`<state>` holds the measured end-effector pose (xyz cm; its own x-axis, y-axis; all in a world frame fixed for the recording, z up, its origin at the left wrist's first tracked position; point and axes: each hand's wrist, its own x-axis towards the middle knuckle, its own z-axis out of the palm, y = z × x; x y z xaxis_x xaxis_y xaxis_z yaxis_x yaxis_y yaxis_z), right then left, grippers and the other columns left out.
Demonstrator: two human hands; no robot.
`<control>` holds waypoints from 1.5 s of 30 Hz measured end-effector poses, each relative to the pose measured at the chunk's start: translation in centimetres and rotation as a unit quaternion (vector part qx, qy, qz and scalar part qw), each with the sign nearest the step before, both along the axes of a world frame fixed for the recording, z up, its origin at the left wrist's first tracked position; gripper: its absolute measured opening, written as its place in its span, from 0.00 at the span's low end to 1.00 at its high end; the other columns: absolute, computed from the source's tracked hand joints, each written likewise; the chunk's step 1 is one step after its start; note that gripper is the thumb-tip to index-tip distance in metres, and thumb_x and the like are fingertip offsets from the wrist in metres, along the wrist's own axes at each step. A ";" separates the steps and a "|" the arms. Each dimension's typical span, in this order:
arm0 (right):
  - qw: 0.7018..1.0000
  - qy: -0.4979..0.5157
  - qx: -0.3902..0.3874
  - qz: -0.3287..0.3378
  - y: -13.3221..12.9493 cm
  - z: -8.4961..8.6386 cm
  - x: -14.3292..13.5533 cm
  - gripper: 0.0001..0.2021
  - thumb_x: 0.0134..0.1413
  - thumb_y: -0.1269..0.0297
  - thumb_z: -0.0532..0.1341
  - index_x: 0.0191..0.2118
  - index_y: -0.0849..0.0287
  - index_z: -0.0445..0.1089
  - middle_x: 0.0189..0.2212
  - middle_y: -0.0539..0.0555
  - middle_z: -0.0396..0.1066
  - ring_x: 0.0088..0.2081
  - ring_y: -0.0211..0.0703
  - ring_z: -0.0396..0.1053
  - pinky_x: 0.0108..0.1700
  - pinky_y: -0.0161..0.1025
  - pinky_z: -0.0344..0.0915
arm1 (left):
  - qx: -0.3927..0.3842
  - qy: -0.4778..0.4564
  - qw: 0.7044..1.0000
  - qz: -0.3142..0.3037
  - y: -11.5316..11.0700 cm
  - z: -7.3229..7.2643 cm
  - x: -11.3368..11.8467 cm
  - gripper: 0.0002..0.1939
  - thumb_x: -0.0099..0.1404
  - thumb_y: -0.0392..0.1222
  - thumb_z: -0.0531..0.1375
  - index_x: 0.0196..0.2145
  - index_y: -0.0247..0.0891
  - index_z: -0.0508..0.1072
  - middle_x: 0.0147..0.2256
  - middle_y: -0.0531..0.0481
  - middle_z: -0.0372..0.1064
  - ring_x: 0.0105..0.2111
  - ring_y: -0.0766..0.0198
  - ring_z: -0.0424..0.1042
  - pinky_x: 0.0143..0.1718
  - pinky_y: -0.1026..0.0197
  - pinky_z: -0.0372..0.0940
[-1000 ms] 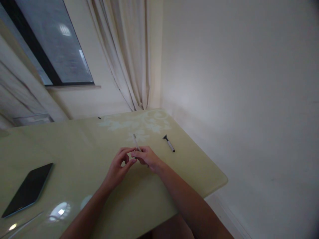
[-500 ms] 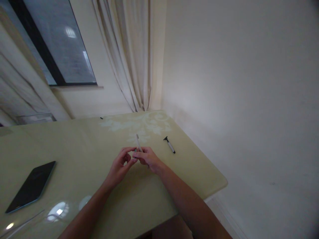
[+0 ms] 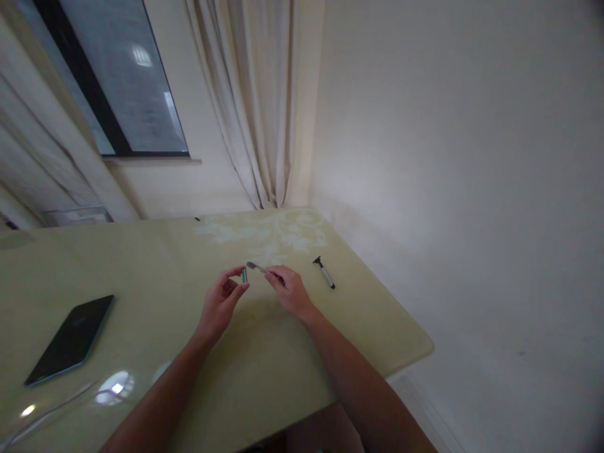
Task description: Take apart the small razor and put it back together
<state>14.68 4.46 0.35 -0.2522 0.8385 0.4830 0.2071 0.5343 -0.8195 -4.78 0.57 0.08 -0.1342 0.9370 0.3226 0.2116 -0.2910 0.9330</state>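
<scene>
Between the thumb and fingertips of my left hand is a small razor cartridge with a green strip, held upright over the table. My right hand pinches a toothbrush by its handle. The brush head points left, close to the top of the cartridge but apart from it. To the right of my right hand, a razor handle with a black top and grey grip lies on the table.
The pale green table meets a white wall on the right. A dark tablet lies at left, a white cable in front of it. A tiny black piece sits near the far edge, below a curtain.
My hands have moved apart. The toothbrush has swung from pointing away to pointing left, and the cartridge in my left hand now shows plainly. The view has shifted slightly.
</scene>
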 end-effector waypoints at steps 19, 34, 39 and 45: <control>0.994 -0.109 0.002 -0.022 -0.2 0.0 0.5 0.17 0.69 0.55 0.59 0.53 0.54 0.80 0.30 0.52 0.70 0.30 0.39 0.64 0.36 0.36 0.58 | -0.010 -0.001 1.000 0.002 0.7 -0.8 -0.6 0.30 0.59 0.61 0.67 0.52 0.37 0.76 0.23 0.59 0.56 0.24 0.67 0.56 0.25 0.64 0.51; 0.997 -0.082 -0.002 -0.002 0.4 -0.8 0.9 0.16 0.66 0.55 0.62 0.51 0.56 0.81 0.30 0.52 0.71 0.30 0.38 0.65 0.36 0.35 0.60 | -0.015 -0.006 1.000 -0.006 0.6 -0.5 -0.4 0.31 0.59 0.60 0.67 0.52 0.37 0.76 0.24 0.58 0.58 0.25 0.66 0.58 0.27 0.64 0.54; 0.995 -0.096 -0.006 -0.019 0.3 -0.7 0.7 0.17 0.67 0.54 0.60 0.51 0.55 0.81 0.30 0.52 0.70 0.31 0.39 0.65 0.36 0.36 0.60 | -0.014 -0.006 1.000 -0.011 0.7 -0.9 -0.4 0.30 0.59 0.60 0.67 0.52 0.37 0.77 0.25 0.58 0.60 0.25 0.66 0.60 0.28 0.63 0.55; 0.995 -0.099 0.001 0.013 0.1 -0.6 0.8 0.16 0.66 0.54 0.61 0.50 0.55 0.82 0.31 0.53 0.72 0.30 0.39 0.66 0.35 0.35 0.61 | -0.013 -0.009 1.000 -0.012 0.8 -0.9 -0.5 0.31 0.59 0.61 0.67 0.53 0.37 0.76 0.24 0.58 0.59 0.25 0.66 0.58 0.27 0.64 0.53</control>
<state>15.51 4.59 -0.29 -0.3653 0.8295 0.4225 0.3507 0.5430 -0.7630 -5.27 1.36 -0.84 -0.1165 0.9484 0.2949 0.1868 -0.2707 0.9444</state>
